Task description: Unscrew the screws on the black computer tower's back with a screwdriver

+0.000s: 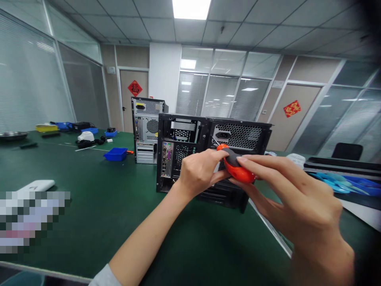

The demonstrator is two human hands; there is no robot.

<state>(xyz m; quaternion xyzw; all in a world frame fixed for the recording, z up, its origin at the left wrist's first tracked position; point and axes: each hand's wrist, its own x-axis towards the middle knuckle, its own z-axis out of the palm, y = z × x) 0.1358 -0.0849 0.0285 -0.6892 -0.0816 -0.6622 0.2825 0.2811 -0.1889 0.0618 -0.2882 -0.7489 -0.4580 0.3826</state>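
Note:
A screwdriver (241,173) with an orange and black handle is held in front of the black computer case (205,137). Its thin metal shaft points up and left toward the case's power supply (238,135); whether the tip touches anything I cannot tell. My left hand (198,171) grips the front part of the handle with thumb and fingers. Around the thick rear end, the fingers of my right hand (294,190) are closed. The case stands upright with its rear panel facing me, and my hands hide its lower middle.
Behind it to the left stands a second computer tower (145,135). A blue tray (115,154) lies on the green table (104,206). Farther left are a white bottle (85,136) and a yellow tray (47,128). Bright blue items (333,182) lie at the right.

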